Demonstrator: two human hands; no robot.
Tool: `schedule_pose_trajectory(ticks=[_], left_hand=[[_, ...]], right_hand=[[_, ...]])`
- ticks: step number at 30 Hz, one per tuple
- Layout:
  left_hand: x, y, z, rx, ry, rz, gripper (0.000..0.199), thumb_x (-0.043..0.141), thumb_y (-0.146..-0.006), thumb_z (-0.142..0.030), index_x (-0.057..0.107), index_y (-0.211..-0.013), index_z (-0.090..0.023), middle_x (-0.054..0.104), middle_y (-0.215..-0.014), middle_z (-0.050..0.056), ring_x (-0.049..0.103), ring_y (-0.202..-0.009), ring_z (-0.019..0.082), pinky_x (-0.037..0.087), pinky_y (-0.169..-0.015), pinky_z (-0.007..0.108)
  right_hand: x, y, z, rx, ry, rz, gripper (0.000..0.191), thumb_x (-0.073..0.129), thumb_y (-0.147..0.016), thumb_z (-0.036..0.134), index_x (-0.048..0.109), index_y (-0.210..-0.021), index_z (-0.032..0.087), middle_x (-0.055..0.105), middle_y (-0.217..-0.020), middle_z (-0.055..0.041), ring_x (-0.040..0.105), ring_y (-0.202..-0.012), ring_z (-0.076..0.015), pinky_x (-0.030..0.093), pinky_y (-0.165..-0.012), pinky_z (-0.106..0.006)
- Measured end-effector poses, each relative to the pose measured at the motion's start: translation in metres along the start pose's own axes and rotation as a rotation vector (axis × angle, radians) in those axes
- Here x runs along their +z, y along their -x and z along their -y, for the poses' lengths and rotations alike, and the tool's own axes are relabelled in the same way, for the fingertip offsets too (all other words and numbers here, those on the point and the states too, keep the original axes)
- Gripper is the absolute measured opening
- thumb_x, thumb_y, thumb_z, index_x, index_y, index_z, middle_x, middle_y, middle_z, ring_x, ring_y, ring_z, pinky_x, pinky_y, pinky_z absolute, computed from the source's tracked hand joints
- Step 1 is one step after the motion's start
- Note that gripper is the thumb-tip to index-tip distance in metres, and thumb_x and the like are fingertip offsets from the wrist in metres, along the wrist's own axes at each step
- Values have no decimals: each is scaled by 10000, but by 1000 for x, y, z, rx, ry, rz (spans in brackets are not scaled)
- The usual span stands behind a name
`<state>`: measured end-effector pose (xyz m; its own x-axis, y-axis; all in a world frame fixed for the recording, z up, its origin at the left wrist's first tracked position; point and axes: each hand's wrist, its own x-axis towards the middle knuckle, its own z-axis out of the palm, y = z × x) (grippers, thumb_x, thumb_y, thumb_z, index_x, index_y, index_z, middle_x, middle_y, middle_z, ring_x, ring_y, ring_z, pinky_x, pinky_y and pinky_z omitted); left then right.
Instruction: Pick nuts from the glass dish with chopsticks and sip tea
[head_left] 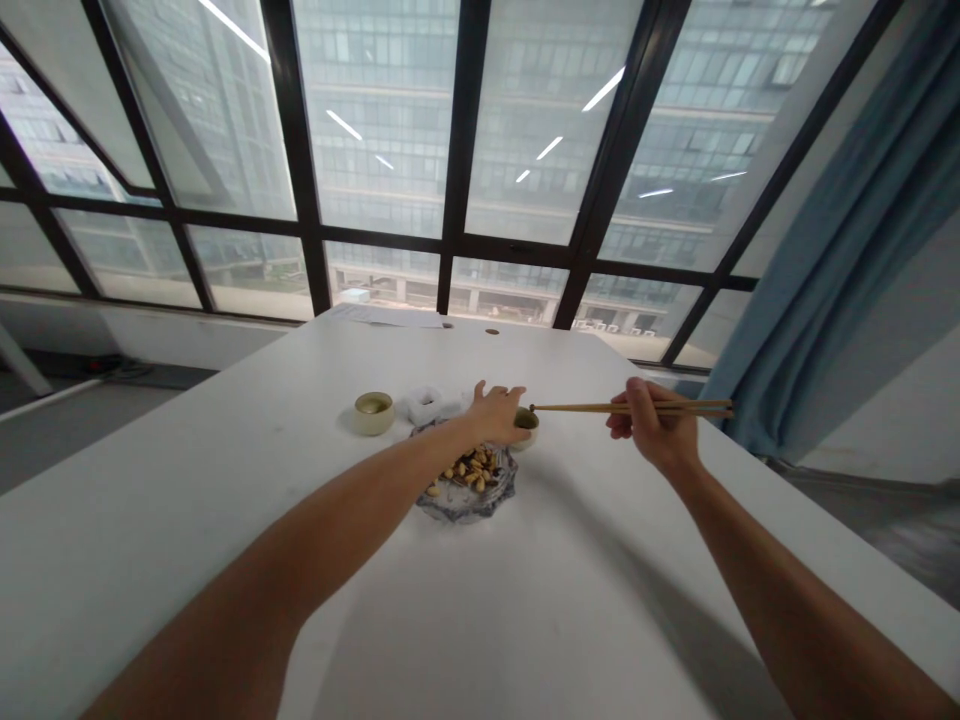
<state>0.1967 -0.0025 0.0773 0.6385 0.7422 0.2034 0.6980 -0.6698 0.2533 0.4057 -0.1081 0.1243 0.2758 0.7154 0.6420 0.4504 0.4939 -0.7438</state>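
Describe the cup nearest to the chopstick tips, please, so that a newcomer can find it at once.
On the white table before the windows, find the grey patterned dish holding nut-like pieces. Past its right edge, at the left hand, stands a small cup. The similar cup left of the dish stands apart; only this one has chopsticks pointing at its rim.

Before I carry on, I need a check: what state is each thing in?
Right cup: upright, partly hidden.
Left hand: at the right cup's rim.
Chopsticks: nearly level, tips near the right cup.
Right hand: closed on the chopsticks.
Dish: holding nut-like pieces, partly hidden.
Left cup: upright, untouched.
White item: untouched.
Curtain: gathered aside.
Upper-left window: apparently tilted open.
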Motion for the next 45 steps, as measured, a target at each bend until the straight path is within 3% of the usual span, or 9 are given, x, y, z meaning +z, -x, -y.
schedule_pose_trajectory(ticks=[6,14,21,23,28,32,38,42,45], left_hand=[[6,-10,-7,-79,32,-4,830,738,-723,-394,361,-1436,-200,662,-1270,130,556,-1283,327,167,-1190,587],[6,-3,-4,42,116,-61,910,820,-643,-343,366,-1425,-237,649,-1278,105,588,-1243,316,303,-1136,508],[10,-2,0,14,131,-56,833,774,-714,-381,360,-1422,-239,656,-1307,98,572,-1284,285,182,-1205,536],[12,-4,2,6,107,-51,789,751,-741,-401,370,-1415,-246,655,-1321,92,561,-1299,280,153,-1215,545],[7,-6,13,1,40,-2,715,696,-791,-455,414,-1411,-239,636,-1365,109,513,-1353,289,107,-1222,585],[-15,15,37,31,51,-94,502,611,-867,-404,519,-1341,-267,580,-1455,86,470,-1399,262,56,-1236,576],[-49,77,102,-113,-10,-396,330,540,-916,-406,627,-1195,-253,624,-1405,83,514,-1356,263,125,-1235,527],[-48,116,147,-259,-29,-539,334,555,-893,-435,633,-1154,-241,635,-1375,98,537,-1327,275,274,-1193,471],[-37,136,166,-352,2,-583,423,569,-873,-482,597,-1213,-232,611,-1389,121,519,-1333,299,344,-1158,470]], right_hand=[[-3,-4,-9,10,4,78,614,614,-810,759,662,-654,167,620,-455,-30,541,-326,-121,419,-309,-217],[-3,-2,-6,-28,116,183,623,547,-863,750,658,-647,177,635,-471,-30,554,-353,-118,413,-347,-212],[-1,0,10,-148,328,305,677,516,-816,825,632,-547,214,614,-442,-31,546,-387,-133,400,-412,-244],[0,2,10,-168,336,278,668,514,-826,816,629,-550,219,617,-452,-33,557,-402,-140,408,-420,-251],[4,6,13,-126,148,-25,636,494,-880,766,650,-632,202,626,-482,-43,557,-390,-145,434,-393,-258],[12,11,30,-46,-31,-34,625,571,-827,775,650,-610,194,598,-441,-35,518,-334,-132,405,-334,-247],[29,28,52,2,67,404,632,606,-787,788,646,-570,196,625,-446,-38,554,-347,-136,398,-330,-224],[33,38,55,-118,211,514,629,482,-901,735,618,-573,216,617,-454,-25,558,-382,-130,397,-368,-225],[37,43,53,-192,266,573,598,452,-948,669,587,-568,227,591,-453,-6,529,-392,-120,389,-399,-228]])
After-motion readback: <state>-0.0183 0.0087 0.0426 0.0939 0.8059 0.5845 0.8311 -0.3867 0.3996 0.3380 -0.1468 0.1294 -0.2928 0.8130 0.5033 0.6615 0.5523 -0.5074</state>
